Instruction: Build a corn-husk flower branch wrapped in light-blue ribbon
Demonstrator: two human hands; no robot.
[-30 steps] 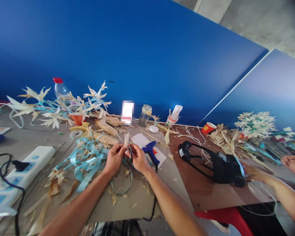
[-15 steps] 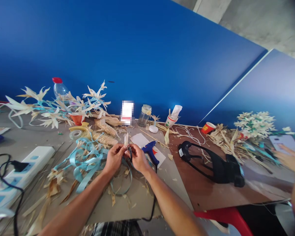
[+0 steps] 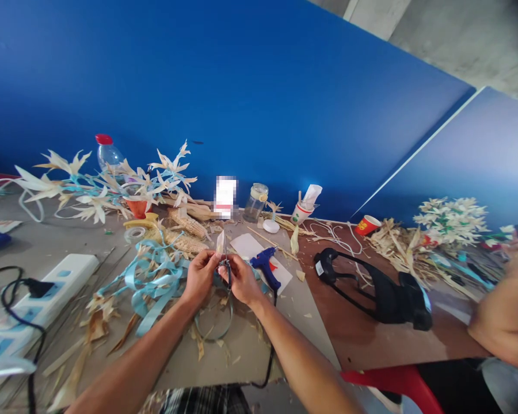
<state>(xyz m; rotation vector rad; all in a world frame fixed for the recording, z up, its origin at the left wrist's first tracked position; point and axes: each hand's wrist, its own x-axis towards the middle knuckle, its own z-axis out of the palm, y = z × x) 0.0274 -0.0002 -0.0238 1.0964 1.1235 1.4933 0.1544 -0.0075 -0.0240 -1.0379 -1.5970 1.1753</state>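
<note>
Near the middle of the table, my left hand (image 3: 201, 275) pinches a pale piece of corn husk (image 3: 220, 241) that points upward. Close beside it, my right hand (image 3: 243, 280) is closed around a pair of scissors (image 3: 228, 272), whose blades lie against the husk. Fingers partly hide where blades and husk meet. A light-blue ribbon (image 3: 149, 315) lies in loops left of my hands. The blue glue gun (image 3: 266, 265) rests on a white sheet (image 3: 244, 244) to the right.
Corn cobs (image 3: 190, 223) and husk flowers (image 3: 97, 204) lie behind and left. A power strip (image 3: 75, 267) stands at left. On the right are a black head strap (image 3: 384, 299), a red paper cup (image 3: 366, 225) and another person's arm (image 3: 503, 310).
My hands stay together, with the husk and scissors held much as before. At the far right, the other person has lifted the phone and drawn the arm in. The view has shifted slightly.
</note>
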